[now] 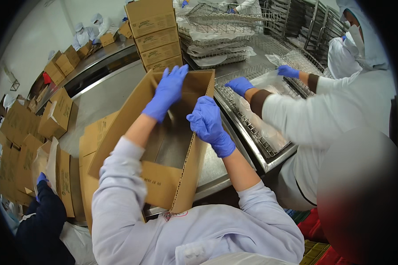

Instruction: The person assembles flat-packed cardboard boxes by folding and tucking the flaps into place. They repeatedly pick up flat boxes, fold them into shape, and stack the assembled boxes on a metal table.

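An open brown cardboard box point(188, 176) stands tilted before me at the edge of the steel table. Grey metal shows through its bottom. My left hand point(167, 92), in a blue glove, reaches across the far part of the box with its fingers stretched out and nothing visible in them. The blue-gloved right hand point(210, 123) is closed over the top edge of the box's right wall; its fingertips are partly hidden. Beside the box on the left lie folded cardboard pieces point(87, 163).
Stacked cartons point(157, 35) rise beyond the box. To the right, a co-worker's gloved hands point(241, 86) handle clear film over a wire tray point(269, 148). More wire racks point(221, 44) are piled behind. Another person's dark sleeve point(48, 221) and several cartons point(56, 114) are at left.
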The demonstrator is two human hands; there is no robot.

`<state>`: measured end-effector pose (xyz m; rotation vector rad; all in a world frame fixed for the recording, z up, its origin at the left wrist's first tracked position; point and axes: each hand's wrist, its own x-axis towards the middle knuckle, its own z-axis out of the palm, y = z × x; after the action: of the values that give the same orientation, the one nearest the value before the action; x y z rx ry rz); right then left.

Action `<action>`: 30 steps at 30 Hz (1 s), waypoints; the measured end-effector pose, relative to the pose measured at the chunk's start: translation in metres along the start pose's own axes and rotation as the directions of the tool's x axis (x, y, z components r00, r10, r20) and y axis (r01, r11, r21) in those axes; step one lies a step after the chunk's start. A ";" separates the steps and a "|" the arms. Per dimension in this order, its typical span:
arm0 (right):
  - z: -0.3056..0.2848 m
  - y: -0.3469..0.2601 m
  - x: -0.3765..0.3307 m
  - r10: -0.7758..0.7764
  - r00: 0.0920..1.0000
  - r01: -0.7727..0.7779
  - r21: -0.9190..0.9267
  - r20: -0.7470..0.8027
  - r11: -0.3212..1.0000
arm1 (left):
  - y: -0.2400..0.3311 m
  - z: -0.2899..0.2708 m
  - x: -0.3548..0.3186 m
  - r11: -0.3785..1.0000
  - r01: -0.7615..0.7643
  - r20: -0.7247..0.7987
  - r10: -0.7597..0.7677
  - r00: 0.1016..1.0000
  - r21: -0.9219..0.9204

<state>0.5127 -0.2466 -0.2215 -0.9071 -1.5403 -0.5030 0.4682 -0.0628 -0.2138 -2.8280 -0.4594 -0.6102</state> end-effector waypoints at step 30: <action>-0.006 0.036 -0.076 0.522 0.845 -0.534 -0.138 -0.120 0.834 | -0.020 0.017 -0.087 0.527 0.798 0.149 -0.799 0.583 -0.292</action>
<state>0.5427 -0.2491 -0.3008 -1.3738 -1.1155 -0.2583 0.3923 -0.0617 -0.2637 -2.7562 -1.8969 -0.9026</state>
